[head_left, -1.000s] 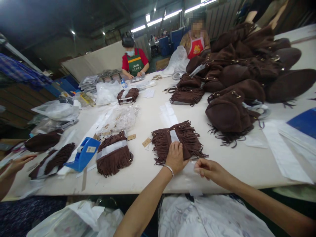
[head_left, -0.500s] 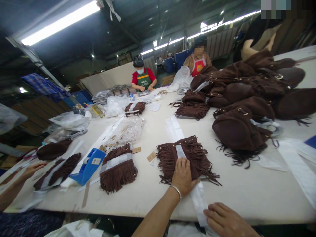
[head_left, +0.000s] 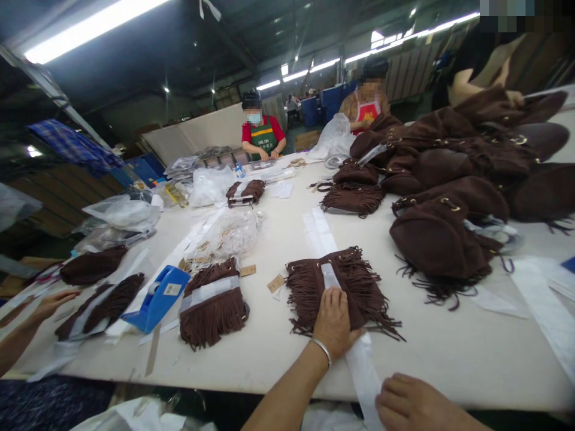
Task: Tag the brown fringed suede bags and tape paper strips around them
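Observation:
A brown fringed suede bag [head_left: 300,281] lies flat before me. My left hand [head_left: 333,316], with a bracelet at its wrist, rests on the bag's middle, fingers flat and thumb out to the side. Under that palm runs a white strip [head_left: 363,365]; its translucent end [head_left: 330,275] shows above my fingertips, and another length lies beyond the bag. At the table's front edge my right hand [head_left: 411,402] is closed on the strip's near end, fingers curled. A brown paper tag [head_left: 275,283] sits left of the bag.
On the left are a banded fringed bag [head_left: 213,320], a blue tape dispenser [head_left: 157,302] and another person's hand [head_left: 56,302]. Brown bags [head_left: 449,233] are heaped at right. Clear plastic packing [head_left: 229,236] lies mid-table. Co-workers [head_left: 264,140] stand across the table.
My right hand has shifted slightly down and right with the strip's end. My left hand stays on the bag. The camera view has tilted a little.

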A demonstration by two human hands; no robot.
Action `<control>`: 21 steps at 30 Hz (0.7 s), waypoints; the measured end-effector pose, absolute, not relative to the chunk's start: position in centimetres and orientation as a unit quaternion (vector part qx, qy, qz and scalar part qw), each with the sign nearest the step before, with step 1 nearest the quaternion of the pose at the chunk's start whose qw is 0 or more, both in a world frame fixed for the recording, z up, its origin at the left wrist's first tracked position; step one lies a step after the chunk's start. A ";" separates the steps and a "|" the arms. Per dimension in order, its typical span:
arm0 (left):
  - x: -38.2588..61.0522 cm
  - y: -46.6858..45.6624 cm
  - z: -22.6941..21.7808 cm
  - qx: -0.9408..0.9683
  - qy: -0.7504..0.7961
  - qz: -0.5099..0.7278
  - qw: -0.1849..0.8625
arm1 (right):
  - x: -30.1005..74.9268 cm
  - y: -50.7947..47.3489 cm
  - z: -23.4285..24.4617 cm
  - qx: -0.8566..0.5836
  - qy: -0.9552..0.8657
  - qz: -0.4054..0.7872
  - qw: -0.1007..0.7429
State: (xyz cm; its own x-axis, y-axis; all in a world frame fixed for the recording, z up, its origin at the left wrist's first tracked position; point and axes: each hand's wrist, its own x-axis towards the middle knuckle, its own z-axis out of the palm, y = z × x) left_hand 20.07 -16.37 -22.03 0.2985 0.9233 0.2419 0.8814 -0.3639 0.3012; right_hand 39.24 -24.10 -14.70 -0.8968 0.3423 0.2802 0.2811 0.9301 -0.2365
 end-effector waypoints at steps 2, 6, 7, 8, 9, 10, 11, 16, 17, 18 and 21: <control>19.9 -16.3 -21.9 0.800 0.559 0.202 0.083 | 38.7 -21.2 -11.6 -0.183 -0.949 0.227 0.117; 18.9 -15.5 -20.8 0.805 0.526 0.230 0.149 | 36.6 -13.6 -8.8 -0.273 -0.899 0.310 0.148; 18.6 -15.2 -20.4 0.807 0.510 0.241 0.173 | 36.0 -12.0 -9.1 -0.287 -0.887 0.324 0.158; 18.2 -14.8 -19.9 0.808 0.492 0.254 0.202 | 35.5 -10.5 -9.6 -0.300 -0.875 0.340 0.169; 17.8 -14.5 -19.4 0.806 0.475 0.265 0.234 | 35.0 -9.2 -10.4 -0.315 -0.863 0.353 0.179; 17.5 -14.3 -18.9 0.802 0.460 0.274 0.264 | 34.6 -8.2 -11.3 -0.333 -0.850 0.362 0.187; 17.1 -14.1 -18.6 0.797 0.453 0.278 0.286 | 34.3 -7.4 -12.2 -0.355 -0.839 0.364 0.194; 15.7 -13.6 -18.6 0.741 0.503 0.307 0.322 | 33.6 -5.4 -15.6 -0.440 -0.814 0.331 0.183; 15.7 -13.6 -18.8 0.724 0.517 0.318 0.327 | 33.5 -5.3 -16.0 -0.449 -0.816 0.318 0.179; 15.8 -13.6 -19.0 0.703 0.531 0.334 0.335 | 33.4 -5.3 -16.4 -0.457 -0.818 0.302 0.176; 16.6 -13.6 -19.6 0.622 0.575 0.388 0.363 | 32.7 -5.8 -17.3 -0.485 -0.827 0.234 0.164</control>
State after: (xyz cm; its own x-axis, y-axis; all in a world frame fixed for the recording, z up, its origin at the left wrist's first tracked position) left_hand 16.59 -13.64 -19.55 0.0384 0.9971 0.0661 0.4333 -0.0762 0.8980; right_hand 32.69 -5.78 -17.35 -0.4765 0.8781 0.0436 0.7248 0.4204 -0.5458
